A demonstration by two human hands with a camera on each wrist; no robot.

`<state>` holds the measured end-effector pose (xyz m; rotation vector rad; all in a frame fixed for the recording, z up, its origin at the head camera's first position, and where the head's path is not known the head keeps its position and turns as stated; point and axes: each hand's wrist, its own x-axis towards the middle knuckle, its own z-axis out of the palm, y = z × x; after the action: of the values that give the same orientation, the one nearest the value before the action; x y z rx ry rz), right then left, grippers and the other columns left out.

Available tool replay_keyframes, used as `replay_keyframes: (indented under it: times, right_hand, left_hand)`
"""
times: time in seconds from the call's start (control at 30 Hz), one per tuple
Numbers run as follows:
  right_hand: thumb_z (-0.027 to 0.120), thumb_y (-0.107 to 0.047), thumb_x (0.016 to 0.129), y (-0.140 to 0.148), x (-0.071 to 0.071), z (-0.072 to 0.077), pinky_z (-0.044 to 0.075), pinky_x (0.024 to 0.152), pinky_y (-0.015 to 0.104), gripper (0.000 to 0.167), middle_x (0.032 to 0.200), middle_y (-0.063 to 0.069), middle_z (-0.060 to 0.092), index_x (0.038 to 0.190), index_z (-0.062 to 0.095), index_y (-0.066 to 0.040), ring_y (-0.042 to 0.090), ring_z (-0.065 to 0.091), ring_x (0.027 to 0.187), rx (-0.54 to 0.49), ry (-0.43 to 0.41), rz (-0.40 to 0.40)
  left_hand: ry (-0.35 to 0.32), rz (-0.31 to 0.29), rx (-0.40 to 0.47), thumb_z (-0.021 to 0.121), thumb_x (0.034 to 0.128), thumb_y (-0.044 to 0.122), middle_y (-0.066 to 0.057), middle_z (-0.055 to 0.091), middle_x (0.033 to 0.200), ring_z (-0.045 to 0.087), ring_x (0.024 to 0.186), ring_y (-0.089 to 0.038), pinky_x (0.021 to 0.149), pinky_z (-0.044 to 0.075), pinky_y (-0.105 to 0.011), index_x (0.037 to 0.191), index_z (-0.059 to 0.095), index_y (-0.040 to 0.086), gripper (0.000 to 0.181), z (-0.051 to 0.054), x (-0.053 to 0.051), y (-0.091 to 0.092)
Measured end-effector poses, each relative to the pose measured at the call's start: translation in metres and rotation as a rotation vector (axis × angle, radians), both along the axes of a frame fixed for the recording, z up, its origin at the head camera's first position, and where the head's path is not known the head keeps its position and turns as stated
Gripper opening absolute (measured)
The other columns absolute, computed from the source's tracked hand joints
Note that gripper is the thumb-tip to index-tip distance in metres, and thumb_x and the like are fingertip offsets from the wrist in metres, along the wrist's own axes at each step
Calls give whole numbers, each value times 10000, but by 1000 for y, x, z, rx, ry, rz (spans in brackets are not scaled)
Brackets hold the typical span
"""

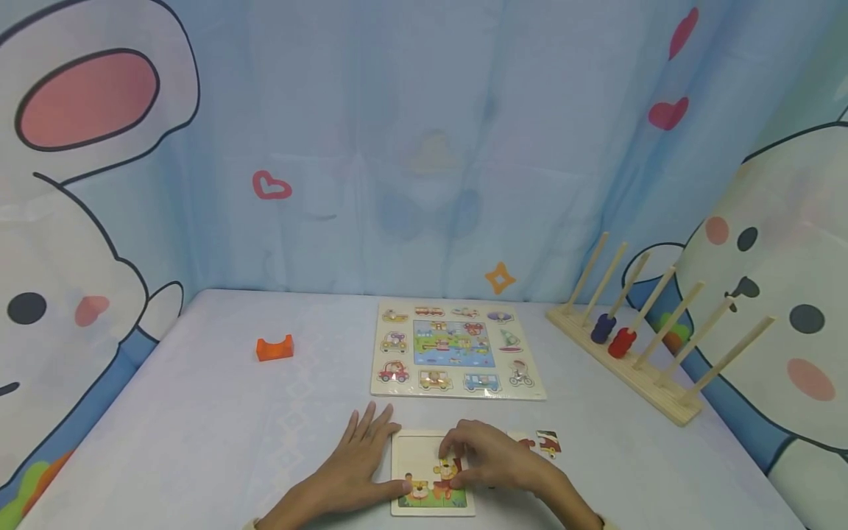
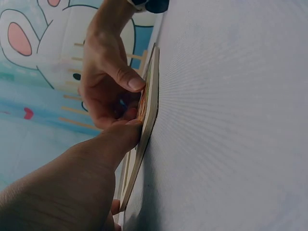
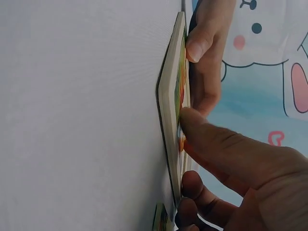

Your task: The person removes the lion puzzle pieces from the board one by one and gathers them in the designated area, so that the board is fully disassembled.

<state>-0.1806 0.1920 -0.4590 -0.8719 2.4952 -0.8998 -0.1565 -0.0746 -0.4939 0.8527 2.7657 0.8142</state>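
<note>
A small wooden puzzle board [image 1: 424, 509] lies at the front centre, its lower part filled with pictured pieces and its upper left bare. My left hand [image 1: 358, 464] rests at its left side, fingers spread and straight, the thumb on a tiger-face piece [image 1: 419, 489]. With curled fingers and thumb my right hand [image 1: 497, 458] pinches a tiger piece [image 1: 447, 468] over the board's right half. The left wrist view shows the board [image 2: 153, 96] edge-on beneath both hands. In the right wrist view my right thumb and fingers [image 3: 192, 120] touch the pictured surface; the piece's underside is hidden.
Loose puzzle pieces [image 1: 548, 442] lie right of the board, partly behind my right hand. A larger picture puzzle [image 1: 457, 394] sits behind. At the right stands a wooden peg rack [image 1: 652, 386] with blue and red beads. An orange block [image 1: 274, 349] lies at the left.
</note>
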Motion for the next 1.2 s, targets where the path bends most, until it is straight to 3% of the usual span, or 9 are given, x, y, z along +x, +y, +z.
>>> replay_keyframes:
  times: [0.57,1.2]
  right_hand:
    - [792,-268,771,-2,4,0,442,732,219,267,874,-125,524,996,650,-238,32,467,807,19,30,6]
    - [805,-237,758,-6,8,0,439,665,208,303,914,-106,499,970,596,-289,45,468,782,61,59,-21]
  left_hand:
    - [17,3,1,544,833,675,-141,200,1582,48,1468,-360,1172,28,-560,1406,378,78,844,-2,0,0]
    - [-11,14,-9,526,829,697,-133,198,1584,41,1470,-352,1172,21,-562,1412,380,86,857,-1,-2,1]
